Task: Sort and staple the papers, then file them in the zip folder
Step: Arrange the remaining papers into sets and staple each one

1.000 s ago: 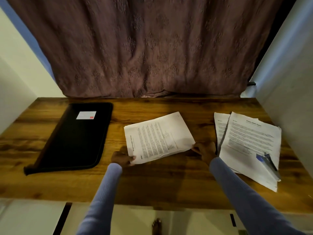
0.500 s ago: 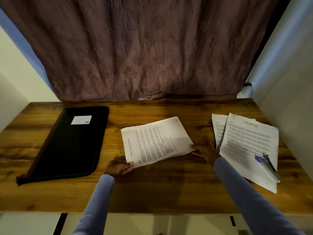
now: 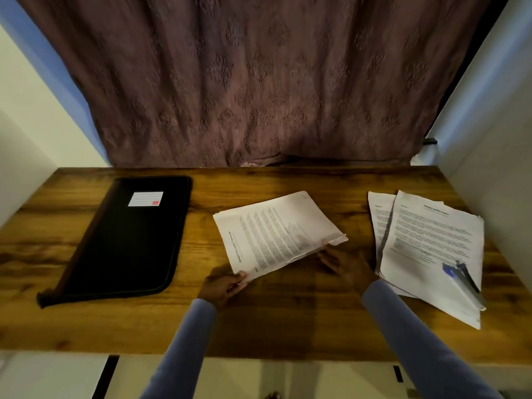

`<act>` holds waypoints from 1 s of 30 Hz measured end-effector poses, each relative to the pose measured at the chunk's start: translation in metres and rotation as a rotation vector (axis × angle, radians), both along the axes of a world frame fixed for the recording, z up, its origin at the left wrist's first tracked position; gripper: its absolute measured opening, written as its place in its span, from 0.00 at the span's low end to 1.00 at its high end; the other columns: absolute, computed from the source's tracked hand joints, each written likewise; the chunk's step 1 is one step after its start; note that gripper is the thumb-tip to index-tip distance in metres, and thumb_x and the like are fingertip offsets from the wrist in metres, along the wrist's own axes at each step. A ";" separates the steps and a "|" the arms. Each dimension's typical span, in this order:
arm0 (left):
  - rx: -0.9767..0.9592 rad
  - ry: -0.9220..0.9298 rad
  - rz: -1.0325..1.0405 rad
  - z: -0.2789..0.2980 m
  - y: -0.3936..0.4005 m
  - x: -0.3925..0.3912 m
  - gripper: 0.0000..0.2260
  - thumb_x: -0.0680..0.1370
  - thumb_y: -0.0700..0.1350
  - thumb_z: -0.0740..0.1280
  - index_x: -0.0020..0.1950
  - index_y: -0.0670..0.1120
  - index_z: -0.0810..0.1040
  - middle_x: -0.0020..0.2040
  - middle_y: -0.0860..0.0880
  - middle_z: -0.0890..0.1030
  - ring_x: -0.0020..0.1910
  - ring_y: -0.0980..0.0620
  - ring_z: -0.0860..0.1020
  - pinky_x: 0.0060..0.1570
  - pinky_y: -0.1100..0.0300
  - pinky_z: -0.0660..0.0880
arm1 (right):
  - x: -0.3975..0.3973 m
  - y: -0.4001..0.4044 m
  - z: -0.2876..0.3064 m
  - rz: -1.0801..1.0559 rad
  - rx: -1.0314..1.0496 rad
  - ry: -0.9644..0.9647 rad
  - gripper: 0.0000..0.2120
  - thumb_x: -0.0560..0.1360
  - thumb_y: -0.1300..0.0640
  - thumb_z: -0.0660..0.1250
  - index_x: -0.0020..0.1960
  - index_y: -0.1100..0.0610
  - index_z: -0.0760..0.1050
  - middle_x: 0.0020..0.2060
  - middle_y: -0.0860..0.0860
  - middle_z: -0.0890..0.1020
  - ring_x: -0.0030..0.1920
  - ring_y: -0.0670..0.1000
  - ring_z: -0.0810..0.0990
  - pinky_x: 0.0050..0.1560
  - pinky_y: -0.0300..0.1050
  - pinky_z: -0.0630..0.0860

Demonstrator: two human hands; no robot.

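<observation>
**Both hands on the middle sheaf**

Your left hand [image 3: 223,286] pinches the near left corner of the sheaf [image 3: 276,233], thumb on top. Your right hand [image 3: 344,264] touches the sheaf's near right corner with fingers stretched out fairly straight; whether it pinches the paper, you cannot tell. The sheaf lies skewed on the table [image 3: 288,318] between your hands. Just right of your right hand sits a second stack [image 3: 434,246], with a stapler [image 3: 463,280] lying on its near end. Well left of your left hand lies the black zip folder [image 3: 126,237], closed and flat.
</observation>
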State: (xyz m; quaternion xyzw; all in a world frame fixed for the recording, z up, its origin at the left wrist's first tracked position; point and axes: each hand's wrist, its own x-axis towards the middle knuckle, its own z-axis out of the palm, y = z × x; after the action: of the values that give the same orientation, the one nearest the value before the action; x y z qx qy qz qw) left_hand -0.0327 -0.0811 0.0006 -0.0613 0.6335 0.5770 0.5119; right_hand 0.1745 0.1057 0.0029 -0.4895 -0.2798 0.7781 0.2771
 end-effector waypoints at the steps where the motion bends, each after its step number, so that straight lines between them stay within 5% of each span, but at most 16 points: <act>1: 0.007 -0.025 0.007 -0.002 0.003 0.008 0.05 0.73 0.28 0.66 0.45 0.36 0.76 0.59 0.35 0.76 0.44 0.46 0.78 0.30 0.63 0.80 | -0.004 -0.014 0.000 0.104 -0.008 0.011 0.17 0.73 0.68 0.65 0.62 0.64 0.70 0.53 0.60 0.79 0.47 0.57 0.82 0.40 0.48 0.81; 3: 0.028 -0.070 0.021 -0.005 0.011 0.023 0.05 0.74 0.28 0.64 0.44 0.38 0.75 0.59 0.36 0.75 0.42 0.48 0.77 0.31 0.63 0.79 | -0.016 -0.044 -0.008 0.326 0.021 0.036 0.11 0.74 0.70 0.62 0.54 0.61 0.75 0.53 0.60 0.80 0.49 0.54 0.82 0.49 0.48 0.79; 5: 0.059 -0.110 0.028 -0.008 0.017 0.031 0.07 0.75 0.29 0.63 0.51 0.36 0.76 0.58 0.38 0.76 0.43 0.49 0.76 0.31 0.64 0.79 | -0.033 -0.069 -0.012 0.395 0.000 0.039 0.10 0.72 0.69 0.67 0.51 0.59 0.77 0.49 0.56 0.82 0.45 0.51 0.83 0.44 0.43 0.81; 8: 0.080 -0.127 0.030 -0.010 0.021 0.033 0.17 0.75 0.28 0.63 0.63 0.34 0.71 0.48 0.43 0.79 0.43 0.49 0.77 0.31 0.64 0.79 | -0.053 -0.085 -0.020 0.360 0.002 0.008 0.09 0.71 0.67 0.70 0.50 0.59 0.77 0.45 0.53 0.83 0.41 0.48 0.83 0.38 0.39 0.79; 20: 0.001 -0.051 -0.166 -0.009 0.016 0.016 0.16 0.75 0.33 0.66 0.62 0.38 0.71 0.43 0.44 0.79 0.40 0.50 0.79 0.31 0.62 0.79 | -0.060 -0.088 -0.021 0.250 -0.030 -0.058 0.16 0.68 0.70 0.71 0.54 0.62 0.75 0.48 0.55 0.81 0.46 0.50 0.81 0.34 0.37 0.79; 30: -0.002 0.074 -0.206 -0.015 0.019 0.018 0.17 0.75 0.40 0.68 0.63 0.42 0.71 0.55 0.41 0.79 0.45 0.48 0.79 0.33 0.62 0.80 | -0.065 -0.095 -0.024 0.252 -0.027 -0.091 0.16 0.67 0.70 0.72 0.53 0.61 0.75 0.45 0.54 0.82 0.42 0.50 0.82 0.33 0.39 0.79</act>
State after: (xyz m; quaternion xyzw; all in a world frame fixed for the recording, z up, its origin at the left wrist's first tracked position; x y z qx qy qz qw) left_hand -0.0150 -0.0617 -0.0147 0.0251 0.6555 0.5227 0.5445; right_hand 0.1096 0.0111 -0.0215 -0.4891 -0.3409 0.7873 0.1573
